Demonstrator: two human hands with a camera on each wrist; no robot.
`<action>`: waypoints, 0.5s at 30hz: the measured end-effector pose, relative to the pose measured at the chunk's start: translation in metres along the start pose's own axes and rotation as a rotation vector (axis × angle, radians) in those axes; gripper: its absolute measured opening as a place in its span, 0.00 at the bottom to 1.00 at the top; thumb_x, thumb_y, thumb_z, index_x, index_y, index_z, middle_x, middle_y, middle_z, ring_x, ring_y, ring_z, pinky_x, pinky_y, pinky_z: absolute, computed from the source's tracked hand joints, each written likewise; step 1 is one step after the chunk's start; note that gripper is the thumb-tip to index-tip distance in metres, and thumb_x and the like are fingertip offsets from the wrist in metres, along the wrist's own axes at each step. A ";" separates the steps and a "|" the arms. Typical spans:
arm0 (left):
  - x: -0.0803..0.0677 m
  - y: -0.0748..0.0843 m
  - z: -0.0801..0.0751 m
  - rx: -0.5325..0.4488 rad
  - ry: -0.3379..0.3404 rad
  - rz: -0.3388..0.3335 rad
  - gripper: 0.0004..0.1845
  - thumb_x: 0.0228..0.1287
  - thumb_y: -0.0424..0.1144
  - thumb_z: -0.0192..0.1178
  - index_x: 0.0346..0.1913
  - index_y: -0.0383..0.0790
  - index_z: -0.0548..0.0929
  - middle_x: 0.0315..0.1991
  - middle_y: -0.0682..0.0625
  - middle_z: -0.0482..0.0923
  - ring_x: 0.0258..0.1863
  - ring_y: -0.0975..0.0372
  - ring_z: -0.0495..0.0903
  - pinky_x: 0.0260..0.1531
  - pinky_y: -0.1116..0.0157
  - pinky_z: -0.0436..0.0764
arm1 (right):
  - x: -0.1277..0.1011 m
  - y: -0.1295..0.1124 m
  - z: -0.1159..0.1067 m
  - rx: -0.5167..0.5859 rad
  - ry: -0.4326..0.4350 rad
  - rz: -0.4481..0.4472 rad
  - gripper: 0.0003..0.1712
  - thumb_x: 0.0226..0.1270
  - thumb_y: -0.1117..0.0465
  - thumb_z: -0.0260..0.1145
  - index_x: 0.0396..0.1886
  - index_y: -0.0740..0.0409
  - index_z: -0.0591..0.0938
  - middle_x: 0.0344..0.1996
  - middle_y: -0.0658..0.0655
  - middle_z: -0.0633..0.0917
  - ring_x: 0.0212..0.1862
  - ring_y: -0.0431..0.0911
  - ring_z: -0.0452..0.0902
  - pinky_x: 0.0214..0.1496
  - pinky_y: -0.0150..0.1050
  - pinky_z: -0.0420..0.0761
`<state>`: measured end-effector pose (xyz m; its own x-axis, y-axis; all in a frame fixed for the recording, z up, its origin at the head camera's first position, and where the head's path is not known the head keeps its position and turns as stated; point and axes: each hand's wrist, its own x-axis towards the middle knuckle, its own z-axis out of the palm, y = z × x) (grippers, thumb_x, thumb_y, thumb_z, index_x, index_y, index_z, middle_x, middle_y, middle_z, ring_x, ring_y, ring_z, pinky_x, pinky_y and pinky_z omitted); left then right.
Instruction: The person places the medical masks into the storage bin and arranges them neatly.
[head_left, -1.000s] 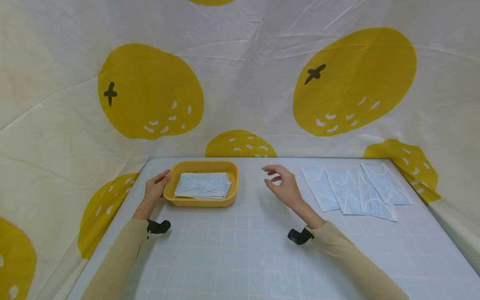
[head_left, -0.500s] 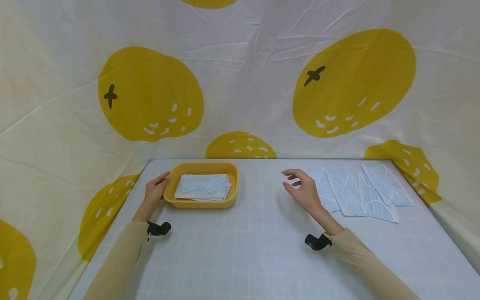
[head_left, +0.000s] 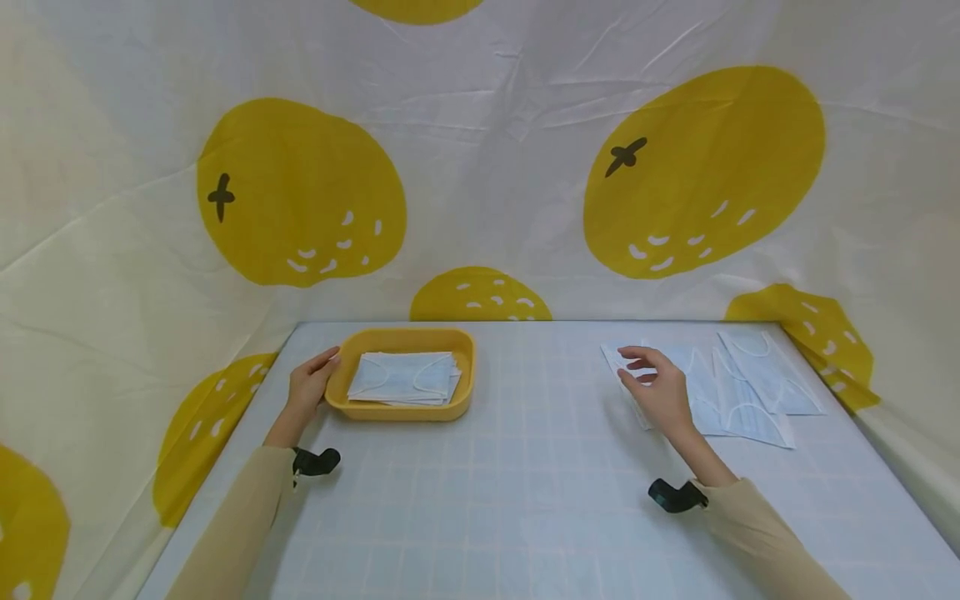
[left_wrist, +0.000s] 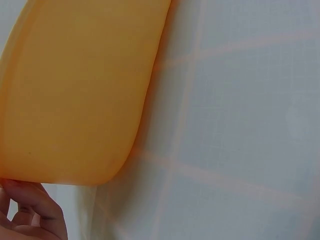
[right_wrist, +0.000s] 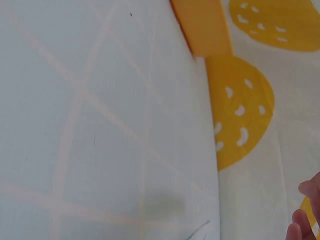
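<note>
Right of the empty, loosely curved right hand [head_left: 662, 393], overlapping masks [head_left: 765, 372] could drag together if pinched too deep; left hand [head_left: 307, 388] touches tray [head_left: 401, 412], grip unclear.

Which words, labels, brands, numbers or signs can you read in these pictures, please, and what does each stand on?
None: no text can be read anywhere.
Loose masks: any fine print is too small to read.
Tray: no lettering shows.
Backdrop: only a printed pattern of yellow fruit with dark crosses, not text.
</note>
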<state>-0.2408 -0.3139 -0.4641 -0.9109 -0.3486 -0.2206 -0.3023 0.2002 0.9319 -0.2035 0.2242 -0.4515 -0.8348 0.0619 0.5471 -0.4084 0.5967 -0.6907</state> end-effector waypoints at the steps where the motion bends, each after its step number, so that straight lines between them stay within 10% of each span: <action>1: 0.000 0.000 0.000 -0.001 0.002 -0.004 0.27 0.71 0.50 0.53 0.70 0.48 0.68 0.70 0.45 0.66 0.38 0.78 0.73 0.31 0.78 0.79 | -0.001 0.002 -0.003 -0.004 0.010 0.014 0.16 0.57 0.71 0.69 0.47 0.63 0.82 0.44 0.62 0.85 0.39 0.52 0.79 0.36 0.18 0.75; 15: -0.001 -0.001 0.001 -0.046 0.007 -0.010 0.26 0.70 0.49 0.54 0.69 0.47 0.69 0.67 0.44 0.68 0.34 0.79 0.75 0.30 0.77 0.80 | -0.004 0.029 -0.048 -0.081 0.165 0.149 0.14 0.58 0.69 0.68 0.46 0.63 0.84 0.42 0.63 0.85 0.35 0.29 0.74 0.35 0.13 0.69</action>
<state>-0.2397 -0.3122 -0.4651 -0.9058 -0.3570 -0.2282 -0.2982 0.1544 0.9419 -0.1943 0.2802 -0.4508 -0.8093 0.2800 0.5164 -0.2487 0.6332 -0.7329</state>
